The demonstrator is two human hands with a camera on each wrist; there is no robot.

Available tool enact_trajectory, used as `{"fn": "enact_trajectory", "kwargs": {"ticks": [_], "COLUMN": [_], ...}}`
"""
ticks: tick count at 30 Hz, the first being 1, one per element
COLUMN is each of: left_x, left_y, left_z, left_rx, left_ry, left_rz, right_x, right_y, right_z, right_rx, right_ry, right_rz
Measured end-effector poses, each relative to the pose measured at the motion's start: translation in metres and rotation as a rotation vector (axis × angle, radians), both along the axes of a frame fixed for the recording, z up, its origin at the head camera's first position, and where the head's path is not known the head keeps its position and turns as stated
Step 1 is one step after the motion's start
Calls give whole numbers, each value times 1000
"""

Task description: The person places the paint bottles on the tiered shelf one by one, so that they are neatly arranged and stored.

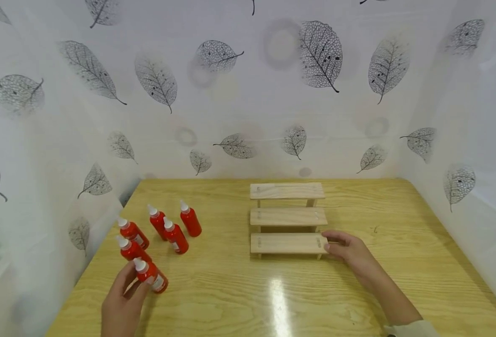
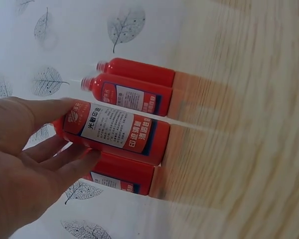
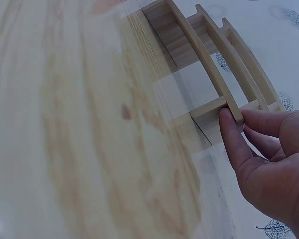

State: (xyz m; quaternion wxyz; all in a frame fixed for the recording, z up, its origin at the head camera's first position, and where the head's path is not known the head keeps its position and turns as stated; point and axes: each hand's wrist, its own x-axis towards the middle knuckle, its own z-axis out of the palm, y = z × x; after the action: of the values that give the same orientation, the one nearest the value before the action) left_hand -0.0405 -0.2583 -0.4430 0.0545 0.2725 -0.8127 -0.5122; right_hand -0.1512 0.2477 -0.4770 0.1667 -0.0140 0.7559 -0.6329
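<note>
My left hand (image 1: 122,299) grips a red ink bottle (image 1: 156,280) with a white pointed cap, the nearest of a group at the table's left. In the left wrist view, the thumb lies over this bottle's upper part, above its printed label (image 2: 107,123), with the fingers on its other side. A pale wooden three-step rack (image 1: 288,216) stands right of centre. My right hand (image 1: 356,258) pinches the right end of its lowest board (image 1: 288,243). Thumb and fingers close on that board's end in the right wrist view.
Several more red bottles (image 1: 190,221) stand upright behind the held one. The light wooden table (image 1: 231,290) reaches back to a white sheet (image 1: 248,112) printed with dark leaves, which also encloses both sides.
</note>
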Motion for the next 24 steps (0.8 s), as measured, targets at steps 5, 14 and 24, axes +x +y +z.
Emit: {"fn": "enact_trajectory", "kwargs": {"ticks": [5, 14, 24], "left_x": [-3, -23, -52], "left_y": [4, 22, 56], "left_z": [2, 27, 55], "left_rx": [-10, -30, -9], "left_ry": [18, 49, 207], "left_rz": [9, -105, -360], "right_x": [0, 0, 0], "right_y": [0, 1, 0], "right_z": [-1, -2, -2], "right_rx": [-7, -14, -10], "right_ry": [-2, 1, -6], "right_rz": [-2, -8, -17]}}
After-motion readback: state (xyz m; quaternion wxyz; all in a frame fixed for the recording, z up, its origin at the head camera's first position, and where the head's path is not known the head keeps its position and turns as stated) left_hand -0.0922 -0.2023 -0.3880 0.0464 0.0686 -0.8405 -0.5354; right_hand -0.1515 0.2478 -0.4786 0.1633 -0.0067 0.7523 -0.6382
